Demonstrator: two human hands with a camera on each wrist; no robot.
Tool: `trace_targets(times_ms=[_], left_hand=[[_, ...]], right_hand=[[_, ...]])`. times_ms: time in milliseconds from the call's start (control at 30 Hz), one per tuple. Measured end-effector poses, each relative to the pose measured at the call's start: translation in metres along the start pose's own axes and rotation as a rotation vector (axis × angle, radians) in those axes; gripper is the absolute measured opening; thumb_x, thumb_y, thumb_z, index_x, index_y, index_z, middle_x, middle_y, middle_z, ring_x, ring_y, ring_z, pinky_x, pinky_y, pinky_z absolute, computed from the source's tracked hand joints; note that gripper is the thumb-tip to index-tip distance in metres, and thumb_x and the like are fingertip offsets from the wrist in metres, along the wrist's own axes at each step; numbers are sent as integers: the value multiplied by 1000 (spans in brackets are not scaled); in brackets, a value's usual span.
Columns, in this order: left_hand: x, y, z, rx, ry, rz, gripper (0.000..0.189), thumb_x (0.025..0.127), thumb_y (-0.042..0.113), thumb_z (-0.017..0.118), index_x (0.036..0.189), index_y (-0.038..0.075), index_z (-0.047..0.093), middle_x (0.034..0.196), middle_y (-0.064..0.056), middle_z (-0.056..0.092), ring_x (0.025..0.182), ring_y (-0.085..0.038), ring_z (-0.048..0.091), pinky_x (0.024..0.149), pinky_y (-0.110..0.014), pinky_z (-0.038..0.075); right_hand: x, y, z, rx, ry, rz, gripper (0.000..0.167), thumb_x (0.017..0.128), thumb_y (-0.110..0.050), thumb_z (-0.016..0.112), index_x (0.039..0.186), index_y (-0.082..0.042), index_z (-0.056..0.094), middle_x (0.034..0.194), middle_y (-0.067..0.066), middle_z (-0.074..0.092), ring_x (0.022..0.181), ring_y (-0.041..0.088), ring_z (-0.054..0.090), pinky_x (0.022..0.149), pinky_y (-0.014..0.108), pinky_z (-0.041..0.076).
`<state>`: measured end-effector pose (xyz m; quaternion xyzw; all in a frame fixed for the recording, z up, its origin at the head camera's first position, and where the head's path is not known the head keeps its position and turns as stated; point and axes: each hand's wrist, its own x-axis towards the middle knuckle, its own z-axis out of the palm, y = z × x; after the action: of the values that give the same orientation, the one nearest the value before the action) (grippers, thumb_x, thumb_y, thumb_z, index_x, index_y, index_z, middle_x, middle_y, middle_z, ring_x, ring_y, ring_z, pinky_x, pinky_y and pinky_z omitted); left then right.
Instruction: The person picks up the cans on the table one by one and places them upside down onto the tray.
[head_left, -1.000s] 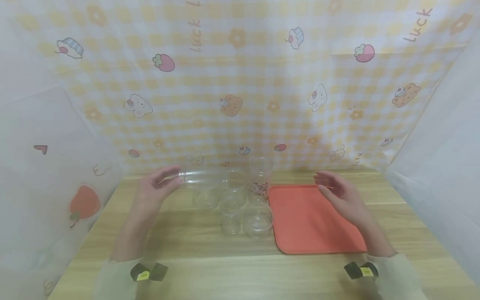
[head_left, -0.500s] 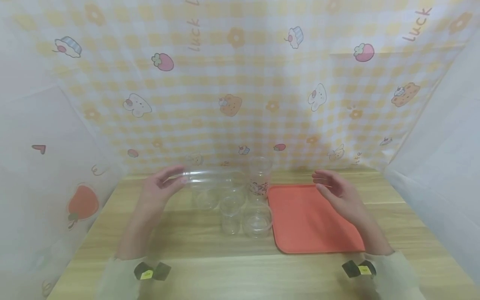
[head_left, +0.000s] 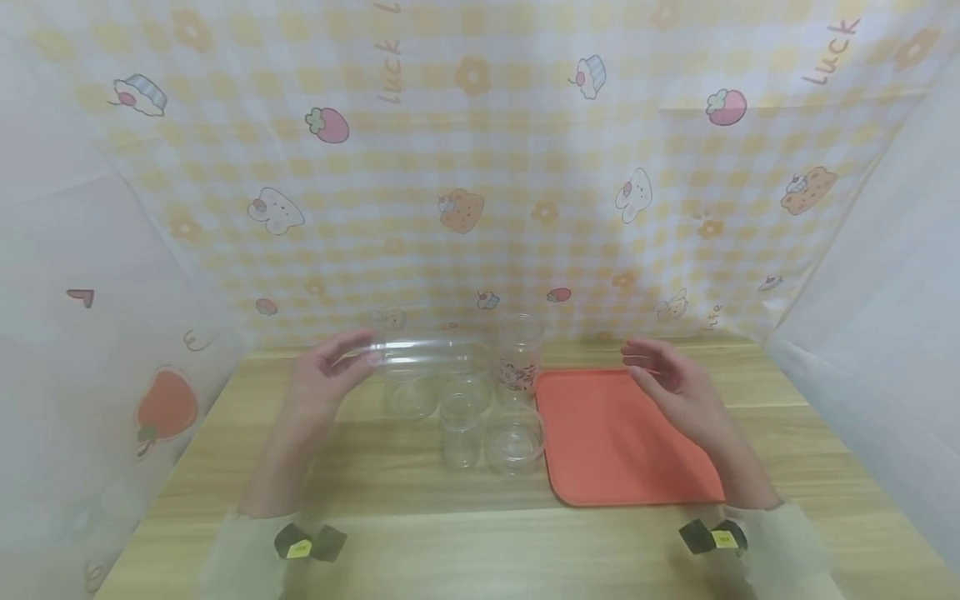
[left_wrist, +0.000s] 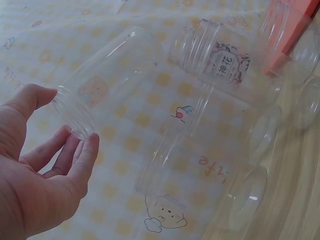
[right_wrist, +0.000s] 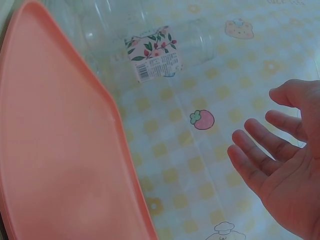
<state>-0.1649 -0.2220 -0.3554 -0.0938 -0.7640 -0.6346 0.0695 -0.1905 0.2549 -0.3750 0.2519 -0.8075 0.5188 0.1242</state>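
Note:
My left hand [head_left: 322,379] pinches a clear plastic jar [head_left: 423,354] by its threaded neck, thumb on one side and fingertips on the other. This jar lies sideways in the air, its base toward the right, above other clear jars. In the left wrist view, the thumb and fingers of the left hand [left_wrist: 50,165] meet the rim of the held jar [left_wrist: 115,70]. Over the orange tray [head_left: 600,450] hovers my right hand [head_left: 678,387], its fingers loosely bent and nothing in them. A clear jar with a floral label [head_left: 519,375] stands by the tray's back left corner.
Several clear containers stand left of the tray on the wooden table [head_left: 390,542]: a jar [head_left: 411,398], a narrow one [head_left: 462,442] and a wide round one [head_left: 515,450]. Their transparent outlines overlap. A checked cloth [head_left: 480,167] hangs behind the table.
My left hand has moved a little to the right with the jar. The right hand has drifted slightly left over the tray. The standing containers and the tray stay put.

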Motion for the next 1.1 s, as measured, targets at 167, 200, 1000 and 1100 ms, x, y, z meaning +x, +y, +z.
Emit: trace_targets(times_ms=[167,200,1000,1100], left_hand=[[1,0,3,-10,-5,6,48,99,25,69,142,7,56,145,-6,54,125,-22,56,106,-32,45],[1,0,4,-9,-2,3,48,99,26,70,142,8,56,144,-6,55,125,-21,56,106,-33,45],[7,-1,13,-33,-8,2,51,99,26,70,143,5,54,146,-9,53,123,-21,59,101,-27,47],[9,-1,14,-36,-7,-2,51,98,27,71,142,7,56,144,-6,55,121,-21,60,101,-27,48]], right_hand=[[0,1,3,26,-1,13,38,99,3,62,137,3,55,127,20,63,118,27,61,93,23,52],[1,1,4,29,-1,14,38,100,3,62,137,4,55,128,20,63,118,29,61,94,23,52],[14,-2,7,33,-4,-9,37,100,3,62,136,2,57,126,18,64,117,35,61,93,24,53],[15,-1,8,51,-1,-27,38,98,7,61,135,4,57,127,20,63,116,36,61,93,26,53]])
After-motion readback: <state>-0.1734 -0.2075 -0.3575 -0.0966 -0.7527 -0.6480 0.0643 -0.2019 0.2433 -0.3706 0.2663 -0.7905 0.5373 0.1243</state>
